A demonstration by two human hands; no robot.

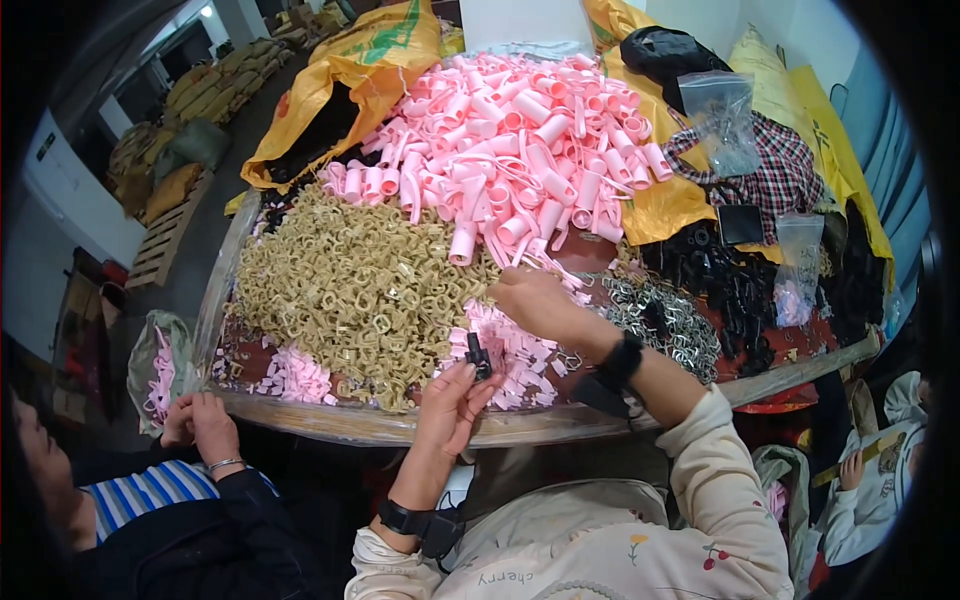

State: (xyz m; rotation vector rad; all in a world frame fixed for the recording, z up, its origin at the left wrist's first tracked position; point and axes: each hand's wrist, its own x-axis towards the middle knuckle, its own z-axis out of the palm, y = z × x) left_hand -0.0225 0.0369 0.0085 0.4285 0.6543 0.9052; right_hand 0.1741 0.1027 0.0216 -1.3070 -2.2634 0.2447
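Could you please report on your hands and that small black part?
Left hand pinching the small black part. Right hand by the tan rings, grip unclear. Nothing evidently in the way; small pink pieces heaped close by.

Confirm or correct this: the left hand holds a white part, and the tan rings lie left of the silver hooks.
The colour is wrong: the head view shows the left hand holding a black part. The tan rings do lie left of the silver hooks.

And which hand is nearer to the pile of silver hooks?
The right hand: it's just left of the silver hooks. The left hand, holding a black part, is farther left, over the near table edge.
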